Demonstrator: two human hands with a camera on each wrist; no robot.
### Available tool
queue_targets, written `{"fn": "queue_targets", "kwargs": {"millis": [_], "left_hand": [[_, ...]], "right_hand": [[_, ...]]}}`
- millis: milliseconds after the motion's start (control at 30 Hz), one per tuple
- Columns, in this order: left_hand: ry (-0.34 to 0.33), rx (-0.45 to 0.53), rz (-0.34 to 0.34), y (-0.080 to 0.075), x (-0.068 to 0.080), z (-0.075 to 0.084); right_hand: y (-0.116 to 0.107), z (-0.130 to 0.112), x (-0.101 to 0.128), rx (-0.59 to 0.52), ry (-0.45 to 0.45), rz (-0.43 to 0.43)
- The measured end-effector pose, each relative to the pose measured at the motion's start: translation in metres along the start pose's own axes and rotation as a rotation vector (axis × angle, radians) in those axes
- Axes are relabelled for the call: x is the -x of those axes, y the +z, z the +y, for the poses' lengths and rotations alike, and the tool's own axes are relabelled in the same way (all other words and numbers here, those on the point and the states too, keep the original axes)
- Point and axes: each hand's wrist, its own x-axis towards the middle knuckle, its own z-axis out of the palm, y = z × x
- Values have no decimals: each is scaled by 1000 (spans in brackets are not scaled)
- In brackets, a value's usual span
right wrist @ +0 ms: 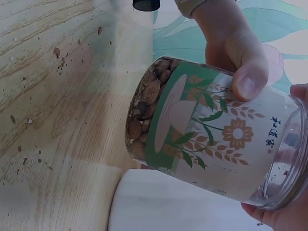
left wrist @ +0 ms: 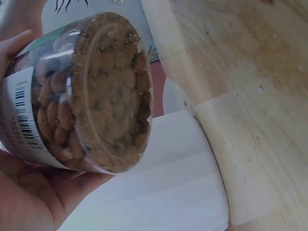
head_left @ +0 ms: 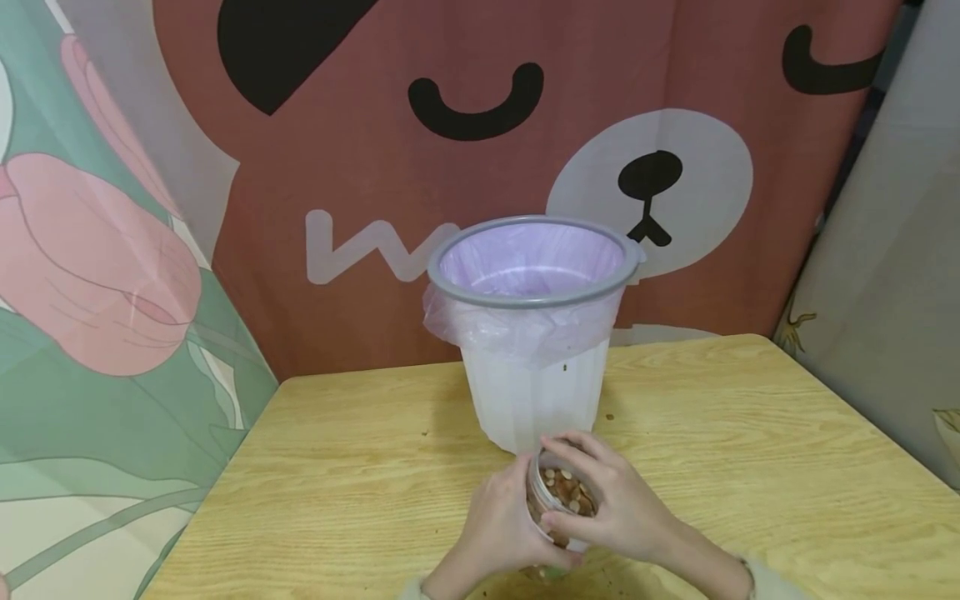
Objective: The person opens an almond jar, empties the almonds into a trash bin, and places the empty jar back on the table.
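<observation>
A clear plastic jar of almonds [head_left: 561,493] with a green flower label is held tilted just above the wooden table [head_left: 750,433], close in front of the bin. My left hand [head_left: 498,525] grips it from the left, thumb over the label [right wrist: 246,72]. My right hand [head_left: 626,508] curls round its right side near the mouth end. In the left wrist view the jar's base [left wrist: 108,96] faces the camera, resting in my left palm [left wrist: 29,192]. Whether a lid is on cannot be told.
A white bin [head_left: 536,392] with a lilac liner and grey rim ring [head_left: 525,296] stands mid-table behind the jar. Small crumbs [right wrist: 57,52] dot the tabletop. Printed fabric screens [head_left: 112,250] close off the back and left; the table's right edge [head_left: 862,408] is near.
</observation>
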Motion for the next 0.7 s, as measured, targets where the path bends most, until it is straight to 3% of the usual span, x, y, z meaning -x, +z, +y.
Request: {"fn": "queue_targets", "kwargs": {"millis": [367,533,700], "left_hand": [[49,-6,5,-3,-1,3],[84,10,16,-2,-2,2],[102,142,-66,-6,-1,1]], "right_hand": [[-3,3,-2,-37,-103,-21],[-7,2,-2,-80,-104,-65],[-10,3,-2,-124,-187,-97]]}}
